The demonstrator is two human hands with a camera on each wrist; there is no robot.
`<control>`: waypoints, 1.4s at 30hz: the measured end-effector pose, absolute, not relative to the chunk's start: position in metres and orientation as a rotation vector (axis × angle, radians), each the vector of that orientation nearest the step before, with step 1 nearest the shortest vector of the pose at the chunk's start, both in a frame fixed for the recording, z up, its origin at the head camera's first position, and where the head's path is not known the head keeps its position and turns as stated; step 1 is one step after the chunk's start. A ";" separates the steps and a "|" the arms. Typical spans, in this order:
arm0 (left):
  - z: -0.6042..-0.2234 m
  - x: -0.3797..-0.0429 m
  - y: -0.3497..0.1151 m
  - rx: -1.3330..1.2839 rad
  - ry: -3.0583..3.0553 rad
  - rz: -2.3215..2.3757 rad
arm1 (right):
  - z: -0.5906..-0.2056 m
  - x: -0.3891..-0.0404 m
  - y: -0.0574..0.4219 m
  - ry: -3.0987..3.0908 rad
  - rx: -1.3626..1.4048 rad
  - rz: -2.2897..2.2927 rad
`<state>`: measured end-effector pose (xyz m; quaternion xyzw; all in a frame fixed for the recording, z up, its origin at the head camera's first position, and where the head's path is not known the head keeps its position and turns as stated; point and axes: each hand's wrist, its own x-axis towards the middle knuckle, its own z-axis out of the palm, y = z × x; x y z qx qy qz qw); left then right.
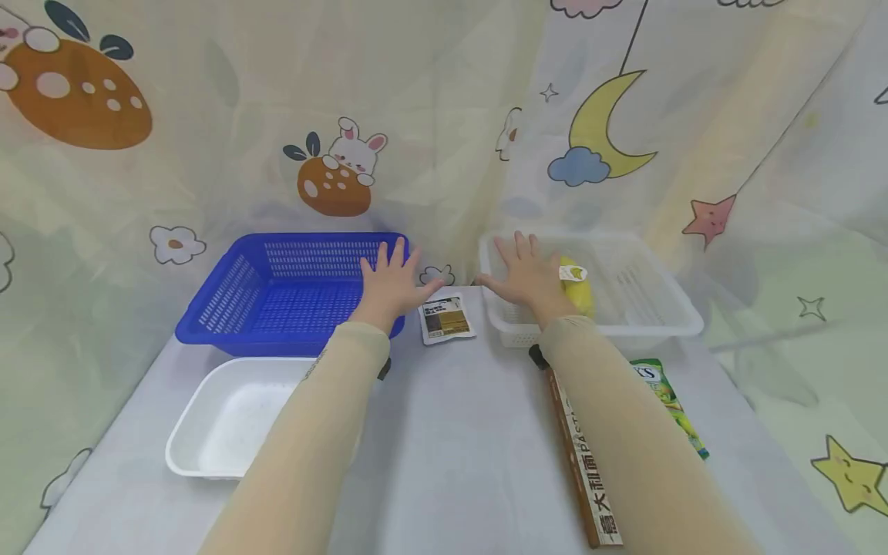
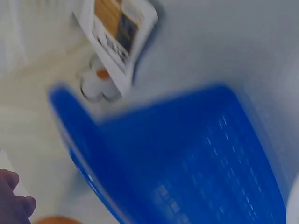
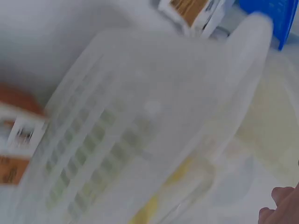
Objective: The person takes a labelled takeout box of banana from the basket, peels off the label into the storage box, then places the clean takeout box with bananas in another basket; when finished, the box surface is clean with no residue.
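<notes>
My left hand (image 1: pixel 391 287), its fingers spread, reaches over the right end of the blue plastic basket (image 1: pixel 208 327) and holds nothing. My right hand (image 1: pixel 530 279) is likewise spread over the left part of the white plastic basket (image 1: pixel 676 316), with nothing gripped. Just right of that hand, a yellow item (image 1: pixel 579 297) with a white label lies in the white basket, partly hidden by the wrist. Between the two baskets lies a white sachet (image 1: pixel 446 318) with a brown and gold print. In the left wrist view, the blue basket (image 2: pixel 154 135) is near, with fingertips at the lower left edge.
A white tray (image 1: pixel 232 412) sits before the blue basket, partly covered by the left sleeve. Along the right forearm lies a long brown and white pasta box (image 1: pixel 590 478). A green packet (image 1: pixel 669 397) shows beyond that sleeve. Patterned cloth (image 1: pixel 444 116) hangs behind the table.
</notes>
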<state>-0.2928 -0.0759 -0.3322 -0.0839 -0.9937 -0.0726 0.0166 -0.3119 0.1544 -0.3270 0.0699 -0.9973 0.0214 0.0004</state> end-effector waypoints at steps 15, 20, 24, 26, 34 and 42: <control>-0.366 -0.275 0.008 -0.382 -3.121 -0.674 | -0.309 -0.287 0.276 -3.128 0.233 0.190; -0.382 -0.265 0.029 -0.311 -3.127 -0.895 | -0.322 -0.276 0.303 -3.155 0.303 0.327; -0.390 -0.260 0.036 -0.278 -3.105 -0.958 | -0.335 -0.272 0.318 -3.176 0.309 0.440; -0.393 -0.259 0.037 -0.271 -3.099 -0.959 | -0.342 -0.271 0.324 -3.180 0.307 0.494; -0.405 -0.260 0.035 -0.321 -3.012 -1.120 | -0.352 -0.276 0.327 -3.185 0.324 0.641; -0.407 -0.259 0.041 -0.300 -2.948 -1.305 | -0.352 -0.280 0.329 -3.210 0.328 0.695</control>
